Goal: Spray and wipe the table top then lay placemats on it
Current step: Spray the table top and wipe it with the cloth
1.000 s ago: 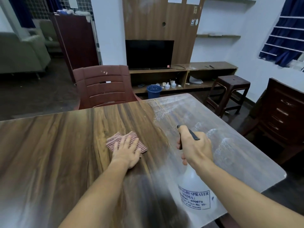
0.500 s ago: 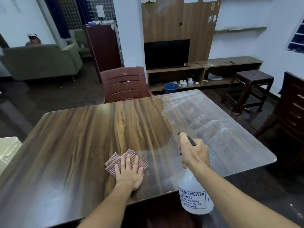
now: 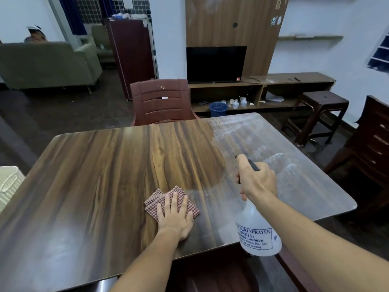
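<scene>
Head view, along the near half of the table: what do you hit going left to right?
white basket → checked cloth → spray bottle → dark brown furniture at the right edge

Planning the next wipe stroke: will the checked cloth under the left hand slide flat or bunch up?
Probably floppy: the checked cloth lies in thin folded layers with corners fanned. It should slide on the glossy table top, though free corners beyond the left hand may bunch.
</scene>
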